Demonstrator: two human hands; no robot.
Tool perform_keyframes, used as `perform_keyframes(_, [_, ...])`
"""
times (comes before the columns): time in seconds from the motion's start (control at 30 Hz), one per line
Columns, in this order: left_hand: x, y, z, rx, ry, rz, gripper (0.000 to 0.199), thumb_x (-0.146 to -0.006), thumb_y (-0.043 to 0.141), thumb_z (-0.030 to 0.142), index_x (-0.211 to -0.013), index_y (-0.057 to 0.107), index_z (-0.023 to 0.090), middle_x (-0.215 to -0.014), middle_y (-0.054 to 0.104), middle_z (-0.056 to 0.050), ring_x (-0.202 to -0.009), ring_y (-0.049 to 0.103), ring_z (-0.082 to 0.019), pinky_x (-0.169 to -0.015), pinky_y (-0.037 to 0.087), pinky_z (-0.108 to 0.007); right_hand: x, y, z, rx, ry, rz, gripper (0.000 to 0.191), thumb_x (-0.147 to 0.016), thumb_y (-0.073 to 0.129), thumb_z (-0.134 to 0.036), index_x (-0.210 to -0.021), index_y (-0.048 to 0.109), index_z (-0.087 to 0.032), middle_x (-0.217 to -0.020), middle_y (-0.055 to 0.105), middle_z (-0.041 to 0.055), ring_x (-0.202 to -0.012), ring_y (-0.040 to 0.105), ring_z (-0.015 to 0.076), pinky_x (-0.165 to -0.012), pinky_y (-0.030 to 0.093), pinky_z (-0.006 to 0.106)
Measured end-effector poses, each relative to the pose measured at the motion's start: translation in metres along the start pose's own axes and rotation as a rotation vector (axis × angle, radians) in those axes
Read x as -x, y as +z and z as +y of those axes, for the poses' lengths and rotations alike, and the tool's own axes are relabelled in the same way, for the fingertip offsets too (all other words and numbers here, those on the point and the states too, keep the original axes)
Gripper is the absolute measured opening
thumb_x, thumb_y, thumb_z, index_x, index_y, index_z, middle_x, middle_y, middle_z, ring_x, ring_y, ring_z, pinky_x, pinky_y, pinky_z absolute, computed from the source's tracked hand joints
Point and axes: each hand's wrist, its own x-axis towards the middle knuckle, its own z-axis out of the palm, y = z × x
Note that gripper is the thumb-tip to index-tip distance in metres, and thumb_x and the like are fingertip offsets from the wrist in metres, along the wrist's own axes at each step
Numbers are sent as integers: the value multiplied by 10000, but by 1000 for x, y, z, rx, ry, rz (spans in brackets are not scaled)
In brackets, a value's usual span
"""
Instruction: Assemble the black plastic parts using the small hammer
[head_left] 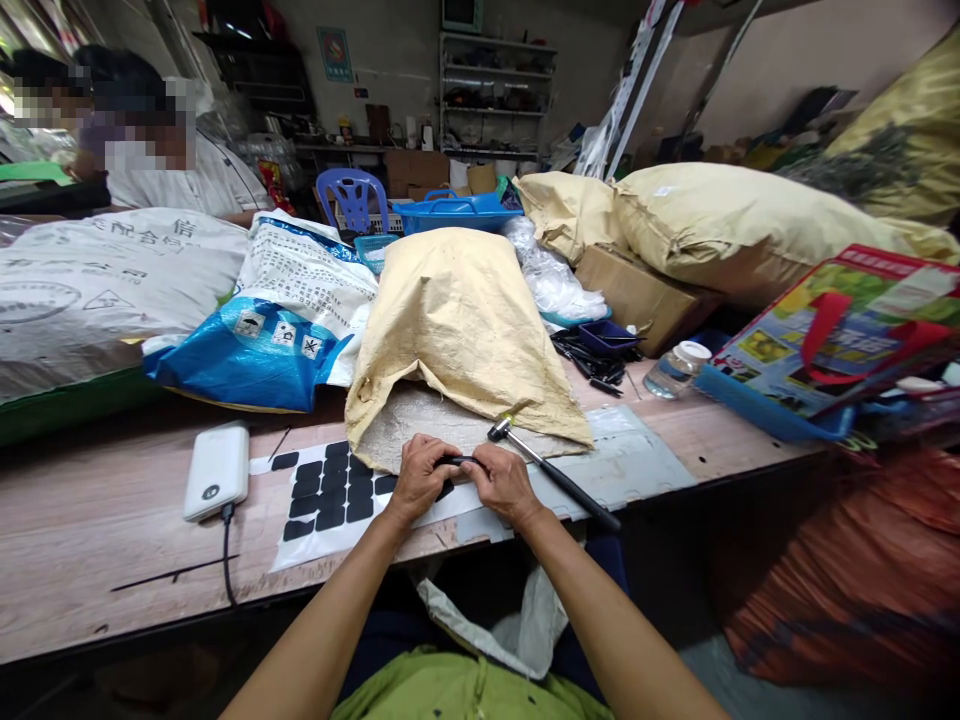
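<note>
My left hand and my right hand are close together over the table's front edge. Between them they pinch a small dark, narrow piece, too small to name more exactly; fingers cover both its ends. Just left of my left hand lies a white sheet with rows of black rounded-square stickers. A small hammer with a black handle rests beside my right hand, its metal head on the mouth of a tan woven sack. That sack's opening faces my hands.
A white power bank with a cable lies left. Blue-and-white and white sacks stand behind it. To the right are black parts, a lidded jar, and a printed bag in a blue tray. Two people sit at the far left.
</note>
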Motion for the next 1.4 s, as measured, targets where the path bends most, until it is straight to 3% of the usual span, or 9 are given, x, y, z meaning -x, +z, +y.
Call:
perform_keyframes(0.4, [-1, -3, 2, 23, -15, 7, 168, -836, 702, 282, -992, 765, 286, -989, 751, -24, -1062, 580, -259, -1046, 385, -454, -2, -3, -7, -36, 63, 21, 252, -919, 591, -354, -723, 529, -209, -687, 558, -13, -640, 482, 133, -633, 312, 263])
perform_keyframes(0.57, [-1, -7, 7, 45, -44, 40, 184, -815, 709, 247, -990, 761, 267, -1002, 748, -27, -1069, 591, -258, -1025, 410, -443, -2, -19, -7, -95, 66, -26, 109, -831, 661, -280, -833, 580, -207, -710, 586, -25, -661, 531, 134, -649, 369, 249])
perform_keyframes(0.77, [-1, -6, 10, 34, -69, 48, 194, -776, 722, 194, -955, 762, 258, -994, 744, -28, -1053, 604, -258, -1019, 416, -444, 11, -53, 26, 260, 148, 145, 136, -873, 594, -243, -991, 649, -204, -906, 671, 61, -906, 585, 219, -856, 419, 319])
perform_keyframes(0.97, [-2, -4, 7, 23, -14, 37, 165, -813, 693, 209, -963, 746, 251, -997, 740, -31, -1048, 593, -258, -991, 429, -430, 11, -57, 45, 397, 191, -14, 142, -934, 590, -340, -965, 623, -205, -990, 658, 73, -948, 589, 217, -844, 400, 308])
perform_keyframes(1.1, [5, -7, 22, 11, 87, 37, 161, -888, 655, 282, -1022, 736, 245, -1012, 736, -53, -1051, 590, -258, -1016, 416, -437, 8, -54, 44, 407, 252, -31, 128, -961, 571, -335, -999, 603, -217, -1004, 659, 58, -956, 590, 207, -825, 379, 297])
perform_keyframes(1.2, [30, -8, 49, 104, 216, -88, 253, -984, 542, 357, -1117, 710, 223, -1049, 730, -76, -1022, 608, -240, -959, 446, -391, 8, -54, 45, 400, 270, -42, 146, -953, 590, -366, -1006, 594, -230, -1016, 658, 46, -967, 586, 206, -823, 373, 294])
perform_keyframes(1.3, [74, 1, 71, 176, 293, -424, 272, -1009, 505, 362, -1145, 699, 229, -1022, 733, -64, -941, 650, -196, -866, 468, -307, 9, -54, 44, 396, 290, -50, 153, -956, 581, -367, -1014, 588, -225, -1022, 657, 54, -974, 578, 214, -828, 366, 302])
perform_keyframes(1.33, [89, 7, 75, 153, 287, -542, 249, -1000, 520, 353, -1121, 707, 242, -991, 737, -49, -921, 661, -188, -843, 469, -291, 9, -54, 44, 393, 295, -53, 153, -957, 577, -363, -1018, 586, -224, -1026, 656, 59, -980, 575, 217, -833, 364, 305])
perform_keyframes(1.4, [115, 25, 74, 36, 148, -628, 207, -944, 589, 310, -1099, 716, 256, -1004, 747, -39, -972, 679, -207, -855, 473, -294, 8, -54, 43, 387, 301, -60, 155, -955, 576, -360, -1031, 584, -225, -1038, 654, 64, -990, 570, 221, -841, 361, 308])
